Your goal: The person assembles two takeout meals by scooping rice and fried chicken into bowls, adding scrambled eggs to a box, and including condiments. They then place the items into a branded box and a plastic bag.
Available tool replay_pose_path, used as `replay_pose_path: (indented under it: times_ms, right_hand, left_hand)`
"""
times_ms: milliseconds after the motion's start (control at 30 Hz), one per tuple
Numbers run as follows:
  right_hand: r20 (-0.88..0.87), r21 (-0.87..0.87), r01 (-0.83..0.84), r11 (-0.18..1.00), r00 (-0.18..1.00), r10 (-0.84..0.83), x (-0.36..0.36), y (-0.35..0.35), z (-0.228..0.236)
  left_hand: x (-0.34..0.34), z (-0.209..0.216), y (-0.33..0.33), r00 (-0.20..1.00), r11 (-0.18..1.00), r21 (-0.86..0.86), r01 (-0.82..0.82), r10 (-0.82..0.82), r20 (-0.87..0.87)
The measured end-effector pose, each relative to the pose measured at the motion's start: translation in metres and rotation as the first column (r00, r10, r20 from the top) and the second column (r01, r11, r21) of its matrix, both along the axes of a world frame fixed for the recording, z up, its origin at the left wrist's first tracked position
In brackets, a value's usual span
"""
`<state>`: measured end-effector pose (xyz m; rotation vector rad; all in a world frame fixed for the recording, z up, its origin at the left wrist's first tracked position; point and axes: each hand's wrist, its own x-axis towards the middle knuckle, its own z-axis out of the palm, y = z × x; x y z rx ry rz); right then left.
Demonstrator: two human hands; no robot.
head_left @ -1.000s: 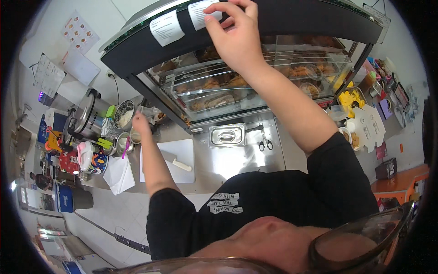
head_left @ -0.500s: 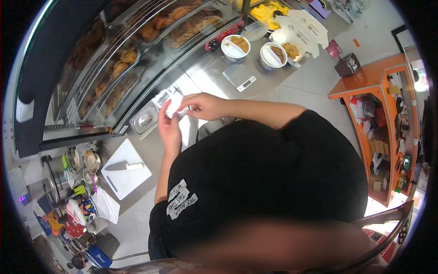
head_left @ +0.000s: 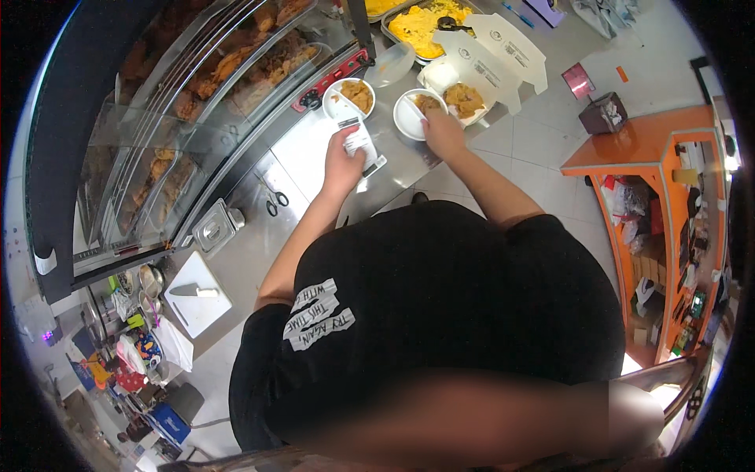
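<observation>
Well left of the open carton (head_left: 511, 57), the left hand (head_left: 344, 164) has its grip pinching a white slip (head_left: 358, 139). Just beside the carton's left edge, the right hand (head_left: 446, 135) touches a white bowl (head_left: 406, 122); whether its grip closes on the rim, I cannot tell.

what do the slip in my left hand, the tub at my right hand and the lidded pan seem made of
Slip: matte paper, apparently; it's thin, white, printed.
Tub: plastic or coated card, unclear which; smooth, white surface.
Lidded pan: shiny metal, likely steel; grey with bright reflections.
</observation>
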<state>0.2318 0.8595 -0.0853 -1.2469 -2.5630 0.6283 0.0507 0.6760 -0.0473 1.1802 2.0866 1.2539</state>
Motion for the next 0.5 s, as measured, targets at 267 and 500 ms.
replay_pose_path:
  times_ms: [267, 500]
  right_hand:
    - [-0.21, -0.023, -0.142, 0.99, 0.968, 0.134, 0.015, 0.01, -0.014]
    - [-0.299, 0.026, -0.162, 0.986, 0.94, 0.162, 0.018, 0.015, -0.023]
  left_hand:
    - [0.028, -0.027, 0.066, 0.996, 0.998, -0.062, -0.001, -0.005, -0.094]
    - [0.044, -0.039, 0.085, 0.998, 0.996, -0.091, 0.022, -0.027, -0.051]
